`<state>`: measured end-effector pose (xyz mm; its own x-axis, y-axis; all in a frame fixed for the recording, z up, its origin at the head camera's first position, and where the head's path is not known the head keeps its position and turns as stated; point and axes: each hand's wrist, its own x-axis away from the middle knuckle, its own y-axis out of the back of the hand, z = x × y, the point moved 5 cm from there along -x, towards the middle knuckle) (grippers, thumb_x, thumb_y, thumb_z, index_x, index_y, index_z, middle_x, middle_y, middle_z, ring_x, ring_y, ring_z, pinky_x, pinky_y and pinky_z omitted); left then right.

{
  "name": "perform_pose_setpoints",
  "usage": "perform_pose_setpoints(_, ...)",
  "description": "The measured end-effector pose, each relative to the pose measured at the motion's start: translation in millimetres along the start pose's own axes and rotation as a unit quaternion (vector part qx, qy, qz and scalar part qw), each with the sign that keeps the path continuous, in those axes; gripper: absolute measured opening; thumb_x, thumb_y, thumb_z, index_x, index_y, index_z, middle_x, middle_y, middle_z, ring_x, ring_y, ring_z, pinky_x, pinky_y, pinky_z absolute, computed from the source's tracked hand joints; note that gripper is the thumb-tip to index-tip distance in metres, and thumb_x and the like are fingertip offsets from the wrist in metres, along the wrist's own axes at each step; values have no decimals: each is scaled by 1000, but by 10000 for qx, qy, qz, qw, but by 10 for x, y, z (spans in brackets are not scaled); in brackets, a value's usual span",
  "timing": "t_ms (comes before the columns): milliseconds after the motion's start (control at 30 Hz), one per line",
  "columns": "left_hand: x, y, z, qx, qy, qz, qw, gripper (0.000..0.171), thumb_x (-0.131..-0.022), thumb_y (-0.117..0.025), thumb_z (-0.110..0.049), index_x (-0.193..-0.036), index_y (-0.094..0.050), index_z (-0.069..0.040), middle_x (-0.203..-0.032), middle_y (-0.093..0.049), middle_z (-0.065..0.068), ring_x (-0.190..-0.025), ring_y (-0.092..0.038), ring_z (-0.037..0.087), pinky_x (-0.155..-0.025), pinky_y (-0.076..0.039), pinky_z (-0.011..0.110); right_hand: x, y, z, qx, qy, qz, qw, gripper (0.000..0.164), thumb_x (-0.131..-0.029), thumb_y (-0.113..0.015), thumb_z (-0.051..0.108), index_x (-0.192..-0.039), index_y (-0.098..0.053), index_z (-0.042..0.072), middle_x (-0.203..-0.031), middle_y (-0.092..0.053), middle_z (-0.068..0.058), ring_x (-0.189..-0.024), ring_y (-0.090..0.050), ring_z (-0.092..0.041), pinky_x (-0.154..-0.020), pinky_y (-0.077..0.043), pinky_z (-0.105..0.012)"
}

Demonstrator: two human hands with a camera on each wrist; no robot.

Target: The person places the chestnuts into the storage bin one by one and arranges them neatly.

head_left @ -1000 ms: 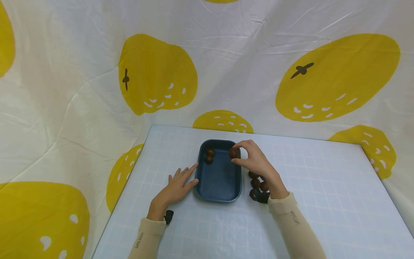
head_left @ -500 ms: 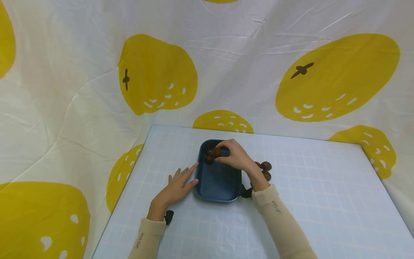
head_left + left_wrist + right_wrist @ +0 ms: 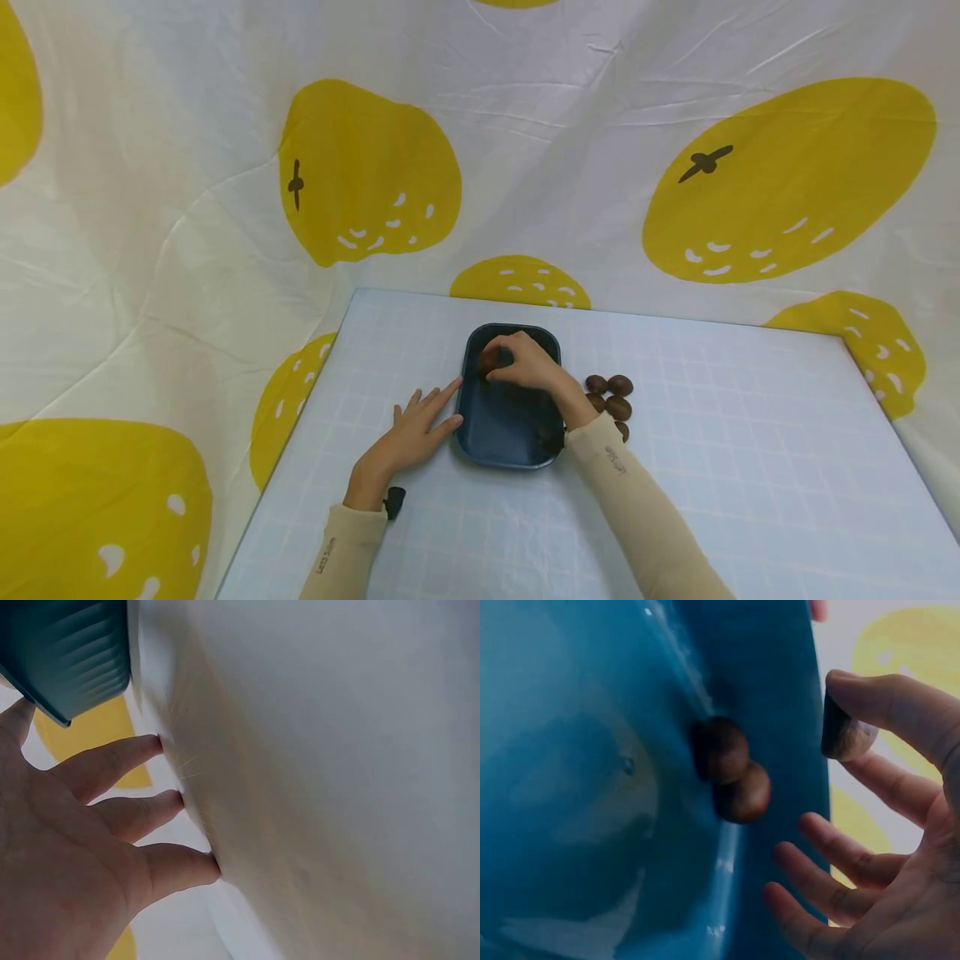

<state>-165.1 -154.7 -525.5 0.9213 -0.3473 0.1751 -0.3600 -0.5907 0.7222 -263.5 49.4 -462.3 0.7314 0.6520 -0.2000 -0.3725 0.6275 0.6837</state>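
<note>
A chestnut point(image 3: 850, 739) is pinched between thumb and forefinger of my right hand point(image 3: 525, 364), over the upper left part of the dark blue tray point(image 3: 502, 425). Two more chestnuts point(image 3: 742, 793) lie against each other inside the tray in the right wrist view; the right hand covers them in the head view. My left hand point(image 3: 408, 437) is spread at the tray's left side, forefinger and thumb touching its edge. In the left wrist view, its other fingertips point(image 3: 169, 799) rest on the table beside the ribbed tray wall point(image 3: 82, 660).
Several chestnuts point(image 3: 618, 408) lie grouped on the table right of the tray, partly behind the right forearm. The light checked table point(image 3: 750, 450) extends to the right. A white cloth with yellow fruit prints point(image 3: 525, 167) hangs behind.
My right hand has carried the chestnut leftward, from the tray's right rim to above the two chestnuts at its left, and slightly lower. The left hand stays in place.
</note>
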Motion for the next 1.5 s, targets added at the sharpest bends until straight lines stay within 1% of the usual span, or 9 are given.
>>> perform_pose_setpoints(33, 0, -1, 0, 4, -6, -4, 10000, 65, -100, -40, -65, -158, -16, -49, -163, -24, 7, -148, -4, 48, -106, 5, 76, -8, -26, -17, 27, -20, 63, 10000, 32, -83, -82, 8, -112, -70, 0, -98, -71, -7, -91, -64, -23, -85, -52, -41)
perform_pose_setpoints(133, 2, -3, -4, 29, -38, -21, 10000, 65, -100, -40, -66, -158, -16, -49, -163, -25, 8, -148, -4, 48, -106, 5, 76, -6, -84, -56, 266, -367, 217, 9987, 35, -83, -83, 13, -115, -71, 4, -102, -71, -3, -98, -60, -22, -91, -48, -42)
perform_pose_setpoints(300, 10, -1, -13, 9, -46, -40, 10000, 65, -100, -40, -66, -158, -16, -48, -163, -26, 7, -147, -5, 49, -106, 4, 76, 1, -160, -107, 465, -868, 410, 9943, 39, -84, -83, 18, -119, -70, 11, -110, -69, -3, -110, -54, -27, -98, -42, -48)
perform_pose_setpoints(500, 22, 13, -21, 2, -19, -58, 10000, 65, -100, -40, -66, -158, -17, -48, -162, -26, 7, -147, -5, 49, -106, 4, 76, 3, -242, -163, 695, -1259, 695, 9872, 42, -83, -84, 23, -122, -70, 17, -127, -64, -11, -122, -47, -36, -100, -39, -56)
perform_pose_setpoints(667, 14, -2, -15, 15, -57, -60, 10000, 65, -100, -39, -66, -158, -17, -48, -162, -26, 9, -147, -5, 49, -106, 4, 76, 4, -310, -208, 807, -1639, 845, 9795, 44, -83, -84, 26, -124, -70, 21, -142, -52, -21, -133, -37, -48, -99, -37, -68)
perform_pose_setpoints(767, 9, -6, -13, 21, -91, -76, 9999, 65, -100, -39, -65, -158, -17, -48, -163, -26, 10, -147, -5, 49, -106, 4, 76, 4, -336, -220, 847, -1820, 862, 9758, 44, -82, -84, 27, -124, -70, 24, -146, -45, -25, -134, -34, -50, -96, -35, -74)
perform_pose_setpoints(967, 10, -10, 2, -15, -91, -97, 9999, 65, -100, -39, -65, -158, -17, -48, -162, -26, 10, -147, -5, 49, -106, 4, 76, 3, -384, -231, 982, -1911, 830, 9731, 45, -80, -86, 27, -122, -71, 27, -146, -44, -24, -134, -33, -48, -98, -30, -77)
perform_pose_setpoints(1300, 17, -6, -6, -14, -32, -55, 10000, 65, -100, -39, -65, -158, -16, -48, -162, -26, 10, -147, -4, 49, -106, 4, 76, 8, -428, -212, 1245, -1941, 851, 9693, 44, -81, -85, 24, -122, -71, 28, -150, -40, -24, -136, -31, -47, -99, -26, -77)
perform_pose_setpoints(1500, 12, -4, -11, 0, -25, -27, 10000, 65, -100, -39, -64, -159, -17, -46, -163, -25, 9, -147, -4, 49, -106, 5, 76, 17, -421, -214, 1174, -1957, 863, 9698, 44, -83, -84, 24, -124, -70, 28, -151, -38, -23, -137, -29, -47, -101, -24, -77)
